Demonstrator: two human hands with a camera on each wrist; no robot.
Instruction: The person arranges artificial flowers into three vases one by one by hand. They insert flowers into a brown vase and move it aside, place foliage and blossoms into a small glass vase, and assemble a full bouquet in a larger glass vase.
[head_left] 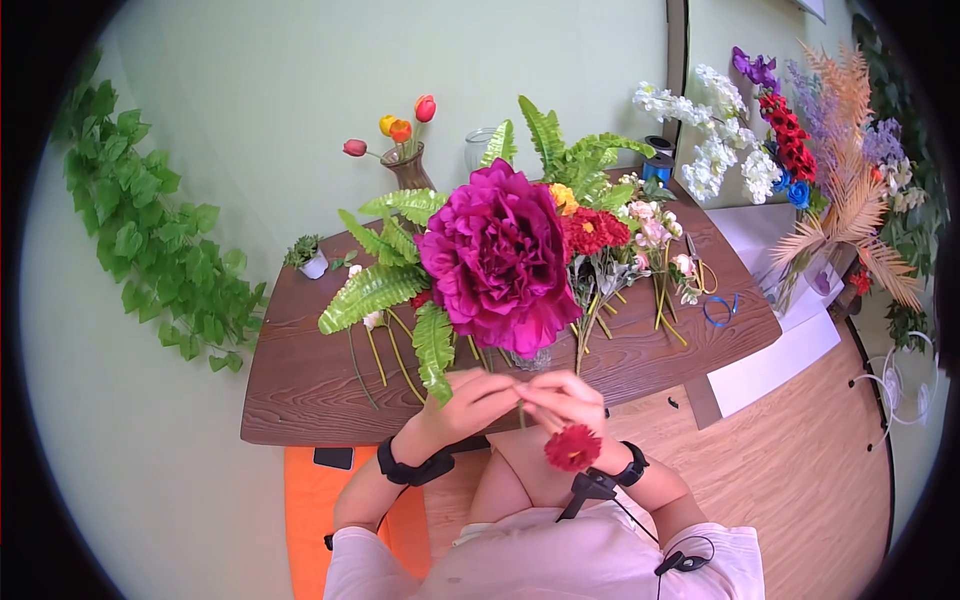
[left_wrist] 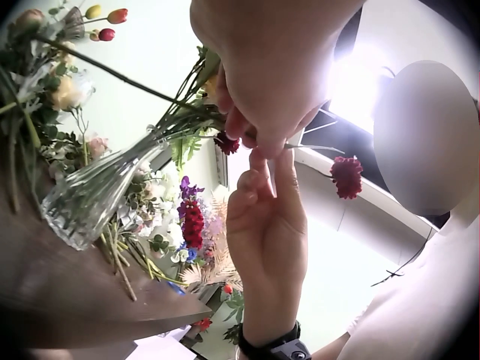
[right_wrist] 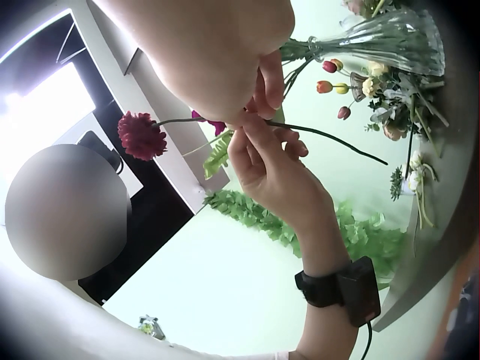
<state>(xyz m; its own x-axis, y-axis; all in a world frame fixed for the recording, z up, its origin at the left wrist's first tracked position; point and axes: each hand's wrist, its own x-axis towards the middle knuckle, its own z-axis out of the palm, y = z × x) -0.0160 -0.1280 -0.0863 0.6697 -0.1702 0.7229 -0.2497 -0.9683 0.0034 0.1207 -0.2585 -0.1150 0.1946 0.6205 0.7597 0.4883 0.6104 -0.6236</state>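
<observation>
In front of the body, both hands meet on the thin dark stem (right_wrist: pixel 337 141) of a small red artificial flower (head_left: pixel 573 447). My left hand (head_left: pixel 465 408) pinches this stem with thumb and fingers. Right beside it, my right hand (head_left: pixel 568 398) pinches it too, fingertips against the left ones. The bloom (right_wrist: pixel 142 136) hangs on the body side, and the stem's far end points toward the table. Just beyond the hands stands a fluted clear glass vase (left_wrist: pixel 97 187) filled with stems. A big magenta peony (head_left: pixel 500 260) and green fern leaves (head_left: pixel 370 297) top it, mostly covering the vase from above.
Cut stems and small pink flowers (head_left: pixel 652 230) lie on the dark wooden table (head_left: pixel 300 385). At the back stand a brown vase (head_left: pixel 410 168) of tulips, a clear jar (head_left: pixel 480 148) and blue ribbon spools (head_left: pixel 657 168). A small potted plant (head_left: pixel 314 263) sits left; scissors (head_left: pixel 703 270) lie right.
</observation>
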